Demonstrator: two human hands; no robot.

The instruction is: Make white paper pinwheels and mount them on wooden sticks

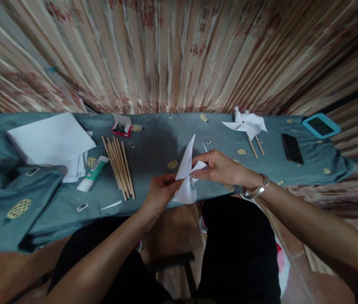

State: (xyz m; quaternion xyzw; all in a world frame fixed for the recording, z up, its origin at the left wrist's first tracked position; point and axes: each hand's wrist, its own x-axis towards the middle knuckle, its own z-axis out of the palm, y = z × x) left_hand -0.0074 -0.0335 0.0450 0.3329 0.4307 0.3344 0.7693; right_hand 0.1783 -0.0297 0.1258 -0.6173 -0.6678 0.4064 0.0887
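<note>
A white paper pinwheel [185,191] is held up over the front edge of the cloth-covered table, between my two hands. My left hand [162,190] pinches it from the left side, thumb against the paper. On the right, my right hand [213,165] has its fingers closed on a folded blade close to the pinwheel's centre. A silver bracelet is on my right wrist. The fingertips behind the paper are partly hidden. Whether a stick is attached to this pinwheel I cannot tell.
Left on the table [153,147] are white paper sheets [52,137], a glue tube [93,173], several wooden sticks [118,166] and a small red box [122,126] of metal pieces. Finished pinwheels [246,124], a black phone [292,148] and a blue-framed tablet [321,126] lie right. A curtain hangs behind.
</note>
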